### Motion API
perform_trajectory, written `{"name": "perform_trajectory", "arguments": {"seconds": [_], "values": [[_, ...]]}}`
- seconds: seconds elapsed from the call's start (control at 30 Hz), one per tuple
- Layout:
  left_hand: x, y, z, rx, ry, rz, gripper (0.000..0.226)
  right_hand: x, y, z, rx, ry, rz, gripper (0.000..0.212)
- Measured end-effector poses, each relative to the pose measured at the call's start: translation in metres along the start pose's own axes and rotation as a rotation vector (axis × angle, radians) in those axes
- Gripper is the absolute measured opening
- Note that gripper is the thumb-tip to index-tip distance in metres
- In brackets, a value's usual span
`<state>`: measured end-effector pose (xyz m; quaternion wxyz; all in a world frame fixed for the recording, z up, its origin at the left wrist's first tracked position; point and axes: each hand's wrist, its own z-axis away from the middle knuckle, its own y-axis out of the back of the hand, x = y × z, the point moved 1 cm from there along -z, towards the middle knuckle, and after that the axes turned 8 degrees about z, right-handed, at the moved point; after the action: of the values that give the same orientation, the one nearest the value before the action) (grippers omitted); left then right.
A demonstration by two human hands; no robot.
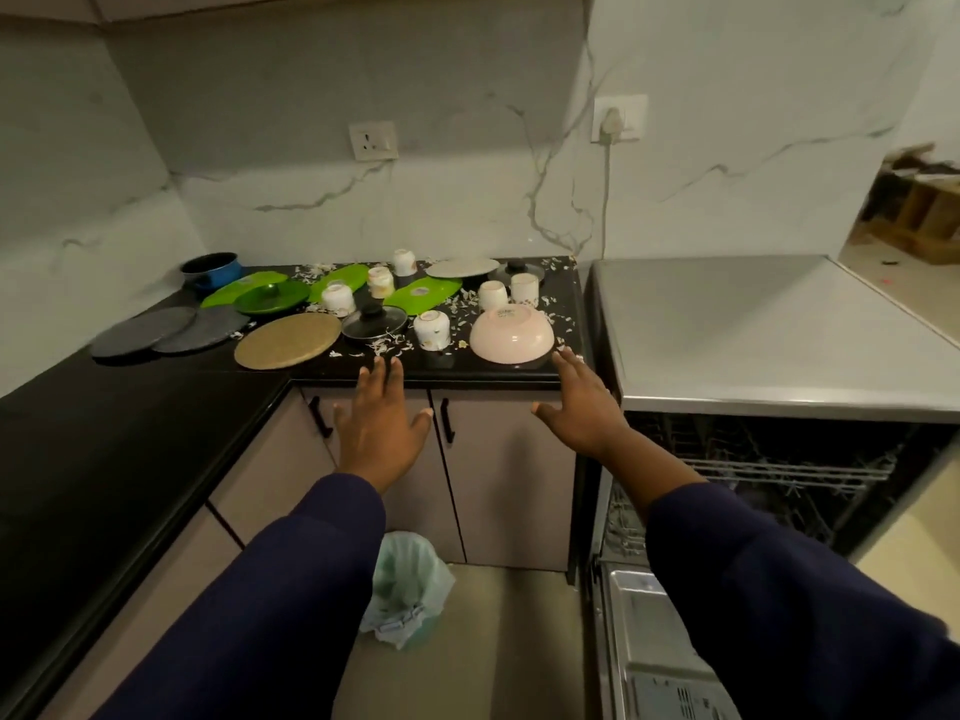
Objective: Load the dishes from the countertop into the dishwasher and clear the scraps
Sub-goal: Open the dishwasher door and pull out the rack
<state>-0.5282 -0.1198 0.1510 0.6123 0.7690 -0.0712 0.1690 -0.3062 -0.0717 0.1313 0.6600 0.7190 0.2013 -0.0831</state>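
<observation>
Dishes cover the black countertop (156, 402): an upturned pink bowl (511, 336), several upturned white cups (431, 330), green plates (423, 295), two dark grey plates (143, 332), a tan round plate (287, 339), a black pot lid (374, 323) and a blue pot (211, 269). White scraps (387, 347) lie scattered among them. My left hand (382, 420) and my right hand (584, 407) reach out flat with spread fingers at the counter's front edge, holding nothing. The right fingertips are just below the pink bowl. The dishwasher (769, 470) stands open at the right, its racks showing.
A bin lined with a pale green bag (408, 584) sits on the floor below the cabinet doors (498, 459). The dishwasher door (660, 652) is folded down at lower right. A steel top (753, 330) covers the dishwasher. A plug and cable (607, 163) hang on the marble wall.
</observation>
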Motion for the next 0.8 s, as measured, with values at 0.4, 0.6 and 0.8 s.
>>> {"name": "perform_trajectory", "arguments": {"seconds": [0.4, 0.6, 0.8], "values": [[0.121, -0.14, -0.069, -0.213, -0.501, 0.245, 0.056, 0.166, -0.012, -0.02, 0.075, -0.353, -0.119, 0.065], [0.209, -0.245, -0.063, -0.411, -0.693, 0.33, 0.048, 0.274, -0.04, 0.004, 0.12, -0.679, -0.242, 0.064], [0.247, -0.358, -0.036, -0.707, -0.719, 0.295, 0.049, 0.359, -0.117, 0.05, 0.076, -1.028, -0.428, 0.066]]}}
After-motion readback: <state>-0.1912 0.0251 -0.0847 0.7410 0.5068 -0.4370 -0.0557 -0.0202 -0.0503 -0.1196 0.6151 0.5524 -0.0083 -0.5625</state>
